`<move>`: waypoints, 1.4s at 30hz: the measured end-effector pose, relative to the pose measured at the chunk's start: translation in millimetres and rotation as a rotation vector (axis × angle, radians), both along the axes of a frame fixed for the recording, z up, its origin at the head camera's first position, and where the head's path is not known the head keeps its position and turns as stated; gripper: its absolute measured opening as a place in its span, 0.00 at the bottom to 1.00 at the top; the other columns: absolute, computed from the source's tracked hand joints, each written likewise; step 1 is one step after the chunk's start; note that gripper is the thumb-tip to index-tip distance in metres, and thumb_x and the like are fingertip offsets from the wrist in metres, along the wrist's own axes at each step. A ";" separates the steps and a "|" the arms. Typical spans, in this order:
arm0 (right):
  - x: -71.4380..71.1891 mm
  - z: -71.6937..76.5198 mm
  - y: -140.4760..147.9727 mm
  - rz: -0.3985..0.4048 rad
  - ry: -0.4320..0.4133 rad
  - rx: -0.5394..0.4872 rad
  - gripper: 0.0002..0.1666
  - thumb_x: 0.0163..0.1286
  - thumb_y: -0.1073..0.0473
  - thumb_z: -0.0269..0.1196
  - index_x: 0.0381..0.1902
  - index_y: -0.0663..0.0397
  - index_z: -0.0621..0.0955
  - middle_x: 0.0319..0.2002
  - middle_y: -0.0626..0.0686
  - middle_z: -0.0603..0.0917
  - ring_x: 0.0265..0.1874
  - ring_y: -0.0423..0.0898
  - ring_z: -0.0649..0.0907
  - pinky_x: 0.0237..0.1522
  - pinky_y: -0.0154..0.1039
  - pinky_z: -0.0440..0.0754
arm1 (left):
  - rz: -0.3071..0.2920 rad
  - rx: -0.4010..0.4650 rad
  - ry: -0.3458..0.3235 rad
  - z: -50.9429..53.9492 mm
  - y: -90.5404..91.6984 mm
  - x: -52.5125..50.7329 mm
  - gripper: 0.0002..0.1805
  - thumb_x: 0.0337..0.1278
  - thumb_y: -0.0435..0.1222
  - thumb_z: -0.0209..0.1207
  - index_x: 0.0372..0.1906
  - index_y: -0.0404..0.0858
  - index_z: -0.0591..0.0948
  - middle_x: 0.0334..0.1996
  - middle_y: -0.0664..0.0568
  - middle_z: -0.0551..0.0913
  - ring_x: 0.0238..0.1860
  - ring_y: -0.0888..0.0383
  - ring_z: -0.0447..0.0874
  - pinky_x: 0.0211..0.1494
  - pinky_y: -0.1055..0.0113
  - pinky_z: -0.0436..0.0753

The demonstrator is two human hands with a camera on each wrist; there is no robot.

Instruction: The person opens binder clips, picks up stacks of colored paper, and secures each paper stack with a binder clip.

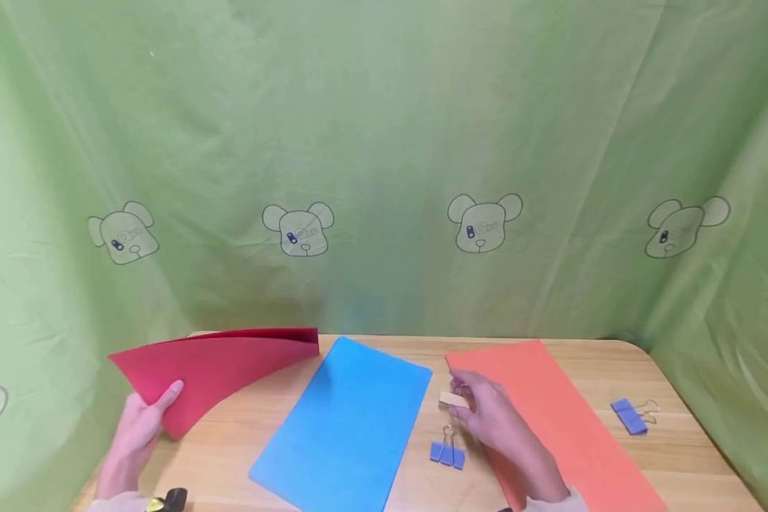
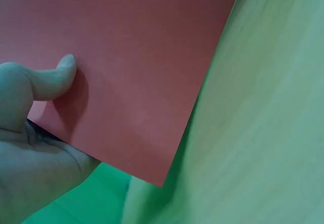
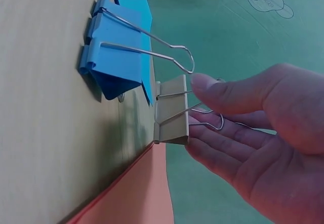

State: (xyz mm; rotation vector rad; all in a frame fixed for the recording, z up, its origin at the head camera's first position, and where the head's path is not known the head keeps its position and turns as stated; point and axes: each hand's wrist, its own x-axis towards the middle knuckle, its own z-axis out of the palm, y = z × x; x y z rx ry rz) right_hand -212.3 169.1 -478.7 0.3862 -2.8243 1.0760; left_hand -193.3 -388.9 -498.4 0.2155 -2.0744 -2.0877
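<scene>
At the table's left side my left hand (image 1: pixel 134 430) grips the red paper (image 1: pixel 224 370) by its near-left end, thumb on the upper face. The paper is lifted off the table and bowed, with a second layer showing along its far edge. My right hand (image 1: pixel 499 416) is beside the orange paper's left edge and pinches a cream binder clip (image 3: pixel 172 110) by its wire handles. In the right wrist view the thumb is on one handle, fingers at the other. Just nearer to me stands a blue-violet binder clip (image 1: pixel 446 454), handles up.
Blue paper (image 1: pixel 345 427) lies slanted in the middle of the wooden table (image 1: pixel 685 448). Orange paper (image 1: pixel 569 419) lies to the right, partly under my right forearm. Another blue-violet binder clip (image 1: pixel 630 417) rests farther right. A green curtain (image 1: pixel 384 128) encloses the back and sides.
</scene>
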 end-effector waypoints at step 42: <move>-1.3 10.3 7.0 -0.057 -0.109 -0.325 0.29 0.70 0.49 0.71 0.62 0.60 0.81 0.48 0.53 0.86 0.51 0.51 0.86 0.51 0.37 0.84 | 0.017 -0.217 0.005 21.9 14.1 -1.1 0.04 0.70 0.34 0.63 0.39 0.36 0.86 0.30 0.62 0.88 0.33 0.67 0.87 0.40 0.75 0.82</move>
